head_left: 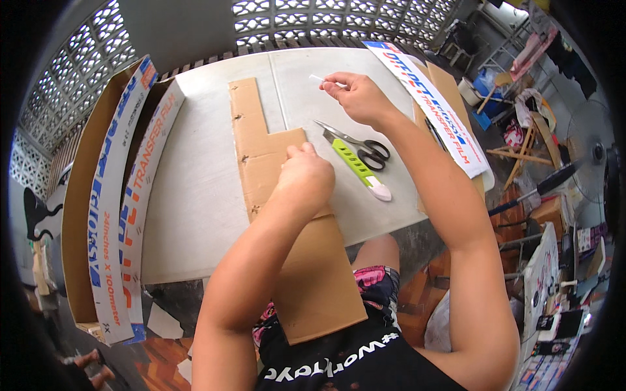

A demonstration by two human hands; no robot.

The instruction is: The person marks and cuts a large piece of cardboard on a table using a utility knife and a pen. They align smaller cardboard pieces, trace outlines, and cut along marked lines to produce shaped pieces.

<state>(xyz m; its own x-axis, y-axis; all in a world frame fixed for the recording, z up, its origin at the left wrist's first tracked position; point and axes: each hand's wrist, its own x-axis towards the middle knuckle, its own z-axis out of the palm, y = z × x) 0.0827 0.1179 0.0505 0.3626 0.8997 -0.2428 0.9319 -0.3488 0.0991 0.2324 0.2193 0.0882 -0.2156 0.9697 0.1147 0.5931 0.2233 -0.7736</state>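
Note:
An L-shaped piece of brown cardboard (242,124) lies on the white tabletop, its wider lower part (316,280) reaching over the front edge onto my lap. My left hand (306,173) is on it near the middle, fingers curled onto the cardboard. My right hand (352,94) is raised at the upper middle, pinching a thin white item (315,78), too small to identify. Between my hands lie black-handled scissors (370,151) and a green box cutter (352,163) with a pale end, side by side.
Two long open printed cardboard boxes (104,195) stand along the table's (195,234) left. Printed cardboard strips (424,98) lie along its right edge. Beyond are a standing fan (593,156), wooden legs, buckets and assorted clutter. A breeze-block wall (293,23) runs behind.

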